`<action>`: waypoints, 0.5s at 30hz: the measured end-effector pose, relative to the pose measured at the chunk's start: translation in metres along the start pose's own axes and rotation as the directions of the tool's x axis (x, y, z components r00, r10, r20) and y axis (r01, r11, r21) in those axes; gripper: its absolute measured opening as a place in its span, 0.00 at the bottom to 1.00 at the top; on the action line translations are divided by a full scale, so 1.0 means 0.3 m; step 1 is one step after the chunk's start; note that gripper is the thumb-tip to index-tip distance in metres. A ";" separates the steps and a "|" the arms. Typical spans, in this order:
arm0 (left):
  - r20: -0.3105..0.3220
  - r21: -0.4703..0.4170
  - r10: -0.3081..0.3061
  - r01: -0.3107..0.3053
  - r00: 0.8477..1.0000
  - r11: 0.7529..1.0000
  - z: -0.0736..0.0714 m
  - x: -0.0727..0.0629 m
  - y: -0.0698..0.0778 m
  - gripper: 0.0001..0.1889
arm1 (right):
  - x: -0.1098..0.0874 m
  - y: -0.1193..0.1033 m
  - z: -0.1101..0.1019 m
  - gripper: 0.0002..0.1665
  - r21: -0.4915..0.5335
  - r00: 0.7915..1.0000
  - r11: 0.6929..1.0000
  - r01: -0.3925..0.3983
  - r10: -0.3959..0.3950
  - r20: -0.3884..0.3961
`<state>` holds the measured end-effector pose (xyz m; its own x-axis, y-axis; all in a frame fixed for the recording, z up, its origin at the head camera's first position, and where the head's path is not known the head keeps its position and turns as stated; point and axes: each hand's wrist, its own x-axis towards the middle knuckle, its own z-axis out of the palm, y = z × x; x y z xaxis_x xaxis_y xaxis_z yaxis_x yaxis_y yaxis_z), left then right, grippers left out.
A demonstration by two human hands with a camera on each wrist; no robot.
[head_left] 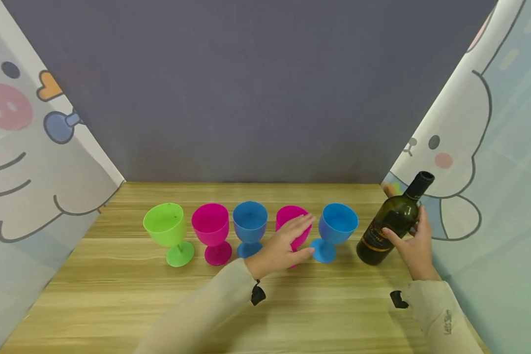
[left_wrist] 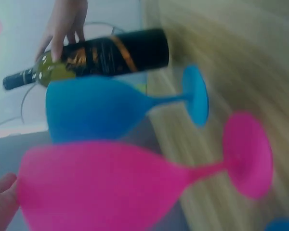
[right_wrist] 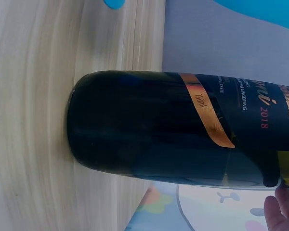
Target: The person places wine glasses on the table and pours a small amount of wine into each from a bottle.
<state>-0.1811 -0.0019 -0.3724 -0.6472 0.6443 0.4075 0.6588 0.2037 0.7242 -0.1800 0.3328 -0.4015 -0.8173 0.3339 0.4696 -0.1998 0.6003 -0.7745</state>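
Five stemmed plastic goblets stand in a row on the wooden table. My left hand (head_left: 280,250), fingers extended, reaches over the fourth from the left, a pink goblet (head_left: 287,213), and partly hides it. To its right is a blue goblet (head_left: 338,222). My right hand (head_left: 417,248) holds a dark green wine bottle (head_left: 391,216) around its upper body, thumb across the label and fingers behind. No cap shows on the bottle's mouth. Its base is at the tabletop in the right wrist view. Fingertips (left_wrist: 1,197) of the left hand are by the pink goblet's rim.
Left of my left hand stand a green goblet (head_left: 164,225), another pink goblet (head_left: 210,225) and another blue goblet (head_left: 250,222). A grey panel (head_left: 256,98) rises behind the wooden table (head_left: 115,295). Cartoon-printed cloths (head_left: 509,147) hang at both sides, the right one close to the bottle.
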 end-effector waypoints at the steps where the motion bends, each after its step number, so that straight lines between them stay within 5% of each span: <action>1: 0.013 -0.020 -0.016 0.016 1.000 1.000 0.014 0.009 0.003 0.34 | -0.003 -0.001 -0.002 0.57 -0.001 1.000 1.000 -0.008 0.008 0.000; 10: 0.028 -0.034 0.004 -0.003 1.000 0.999 0.100 0.076 0.054 0.34 | -0.001 -0.012 -0.011 0.58 0.022 0.999 0.999 -0.044 0.044 0.018; 15: -0.040 -0.058 -0.040 0.038 0.998 0.998 0.160 0.108 0.054 0.35 | 0.002 -0.003 -0.007 0.58 0.023 1.000 0.999 -0.029 0.028 0.013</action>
<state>-0.1729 0.0577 -0.3741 -0.6879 0.6059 0.3996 0.6103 0.1848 0.7703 -0.1791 0.3339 -0.3997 -0.8296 0.3413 0.4418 -0.1884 0.5739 -0.7970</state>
